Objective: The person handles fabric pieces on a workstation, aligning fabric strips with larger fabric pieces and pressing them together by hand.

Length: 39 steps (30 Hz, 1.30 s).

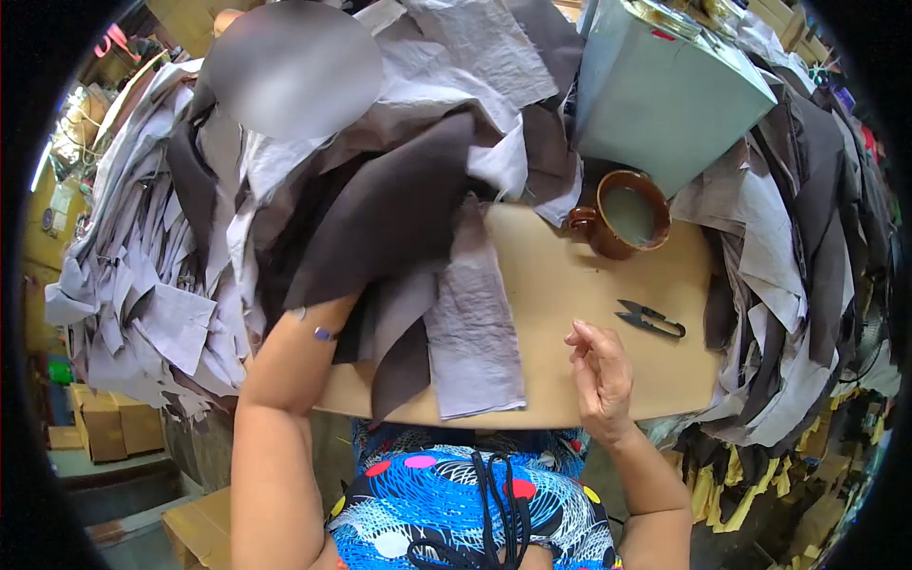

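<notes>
My left hand is hidden under a dark brown cloth piece (389, 214); only the forearm (285, 370) with a band at the wrist shows. Whether its fingers grip the cloth cannot be seen. Beside it, a pale grey-mauve cloth strip (475, 323) lies over the table's front part. My right hand (603, 375) hovers at the table's front right, fingers loosely bent, thumb apart, nothing held. Black thread snips (651, 320) lie just beyond it on the tan table (551, 304).
A brown mug (617, 242) with cloudy liquid stands at the back right, against a pale grey-green box (665, 104). Layered cloth pieces hang at the left (152, 285) and right (788, 247). More cloth is heaped at the back. Cardboard boxes (114, 423) sit low at the left.
</notes>
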Tool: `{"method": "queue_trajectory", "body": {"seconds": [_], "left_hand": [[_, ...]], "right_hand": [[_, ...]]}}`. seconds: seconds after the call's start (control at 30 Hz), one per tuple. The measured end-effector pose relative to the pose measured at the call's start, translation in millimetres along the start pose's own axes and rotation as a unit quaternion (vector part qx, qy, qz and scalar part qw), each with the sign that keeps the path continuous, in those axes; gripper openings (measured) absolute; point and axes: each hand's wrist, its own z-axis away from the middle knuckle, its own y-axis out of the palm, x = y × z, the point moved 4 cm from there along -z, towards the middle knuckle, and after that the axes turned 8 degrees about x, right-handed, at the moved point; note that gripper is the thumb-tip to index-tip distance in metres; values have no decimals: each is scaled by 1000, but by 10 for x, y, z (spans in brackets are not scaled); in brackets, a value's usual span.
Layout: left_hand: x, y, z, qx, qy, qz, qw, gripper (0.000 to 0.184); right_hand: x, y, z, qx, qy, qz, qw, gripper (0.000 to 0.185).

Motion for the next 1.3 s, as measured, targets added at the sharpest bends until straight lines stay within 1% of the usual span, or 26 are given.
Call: {"method": "queue_trajectory", "body": {"seconds": [0.13,0.23,0.37,0.53,0.63,0.73,0.83,0.93,0.97,1.0,1.1,1.2,1.23,1.27,1.3], "left_hand": [[22,-411,246,13,-15,5,1000,35],[59,-955,572,19,-45,-7,999,35],[17,-1688,826,-2,-80,-43,996,35],[51,-2442,549,-87,-70,-107,988,35],[195,-2669,145,-127,-55,-124,983,36],[474,-2655,-350,-136,-60,-117,982,36],[812,-2541,-766,-114,-82,-99,985,36],[1258,-2135,-1105,-76,-128,-42,988,36],[1417,-1963,-1177,-78,-139,-22,987,36],[1607,-1841,-1198,-108,-142,-1,984,37],[1488,-1785,-1021,-229,-79,-61,968,32],[1175,-1748,-761,-315,-46,34,947,36],[908,-1657,-638,-359,-11,-17,933,32],[613,-1504,-505,-402,23,-68,913,29],[396,-1362,-416,-400,37,-73,913,25]], "right_hand": [[-17,-4,33,-5,18,-31,999,53],[-8,-1,12,3,23,-37,999,52],[-22,1,27,-7,2,-37,999,53],[-7,-17,-8,6,30,-38,999,54],[-19,-13,-27,21,67,-32,997,54],[-55,7,-46,20,92,-39,995,54],[-25,17,-75,35,114,-28,993,53],[-34,26,-76,47,112,-11,992,52],[-33,26,-81,55,115,0,992,51],[-26,29,-88,62,117,9,991,51],[14,50,-162,101,106,42,988,49],[25,110,-337,158,76,52,983,47],[25,143,-420,178,63,52,981,46],[4,190,-504,194,70,10,979,44],[-18,261,-591,210,78,-33,974,42]]}}
